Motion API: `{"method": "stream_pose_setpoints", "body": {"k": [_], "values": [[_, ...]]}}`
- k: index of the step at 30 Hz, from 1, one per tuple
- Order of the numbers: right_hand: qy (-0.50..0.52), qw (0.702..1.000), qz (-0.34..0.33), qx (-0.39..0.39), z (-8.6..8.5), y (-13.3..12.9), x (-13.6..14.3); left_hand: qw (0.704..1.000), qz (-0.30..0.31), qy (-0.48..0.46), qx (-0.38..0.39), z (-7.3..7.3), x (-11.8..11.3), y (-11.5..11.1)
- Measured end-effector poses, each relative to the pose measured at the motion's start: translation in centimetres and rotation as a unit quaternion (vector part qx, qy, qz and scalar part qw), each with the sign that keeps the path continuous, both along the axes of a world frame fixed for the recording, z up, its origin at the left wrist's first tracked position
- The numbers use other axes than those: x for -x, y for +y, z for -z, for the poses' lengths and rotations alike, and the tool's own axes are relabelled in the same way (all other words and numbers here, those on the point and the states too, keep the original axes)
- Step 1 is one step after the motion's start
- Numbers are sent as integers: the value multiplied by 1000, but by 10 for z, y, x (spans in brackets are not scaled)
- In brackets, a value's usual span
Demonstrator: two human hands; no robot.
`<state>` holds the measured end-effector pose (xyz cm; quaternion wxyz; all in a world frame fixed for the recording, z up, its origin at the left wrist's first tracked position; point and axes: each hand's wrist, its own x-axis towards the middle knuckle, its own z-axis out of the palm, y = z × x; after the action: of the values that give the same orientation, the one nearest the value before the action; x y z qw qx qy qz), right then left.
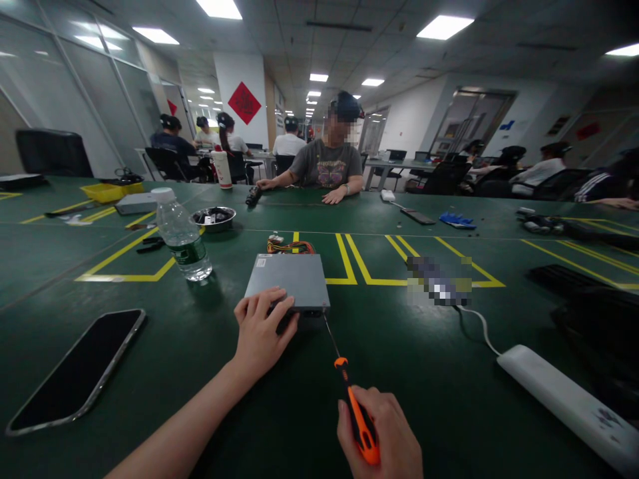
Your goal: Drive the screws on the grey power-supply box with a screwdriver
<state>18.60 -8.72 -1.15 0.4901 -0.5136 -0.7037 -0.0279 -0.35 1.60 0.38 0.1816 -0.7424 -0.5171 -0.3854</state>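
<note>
A grey metal computer power supply (289, 276) lies flat on the green table, its bundle of coloured cables (289, 247) behind it. My left hand (264, 326) grips its near left corner, fingers over the top and thumb at the front side. In my right hand (382, 426) is an orange and black screwdriver (355, 406), gripped by the handle. Its thin shaft points up and away, and the tip meets the near right corner of the power supply. Whether the tip sits in a screw is too small to tell.
Left of the power supply stand a water bottle (184, 236) and a metal bowl (214, 218); a phone (77, 369) lies nearer. A white power strip (564, 399) and its cable lie at right. Across the table sits a person (327, 163), hands on the tabletop.
</note>
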Motion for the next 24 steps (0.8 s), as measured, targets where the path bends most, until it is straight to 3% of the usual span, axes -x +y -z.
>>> {"method": "stream_pose_setpoints", "body": {"k": [8, 14, 20, 24], "values": [[-36, 999, -14, -17, -5, 1, 0, 1000, 0, -3, 3, 1, 1, 1], [15, 998, 44, 44, -1, 0, 3, 1000, 0, 0, 5, 1, 1, 1], [-73, 996, -25, -42, -4, 1, -2, 1000, 1, 0, 2, 1, 1, 1], [-65, 997, -19, -21, -8, 2, -1, 1000, 0, -1, 2, 1, 0, 1]]}}
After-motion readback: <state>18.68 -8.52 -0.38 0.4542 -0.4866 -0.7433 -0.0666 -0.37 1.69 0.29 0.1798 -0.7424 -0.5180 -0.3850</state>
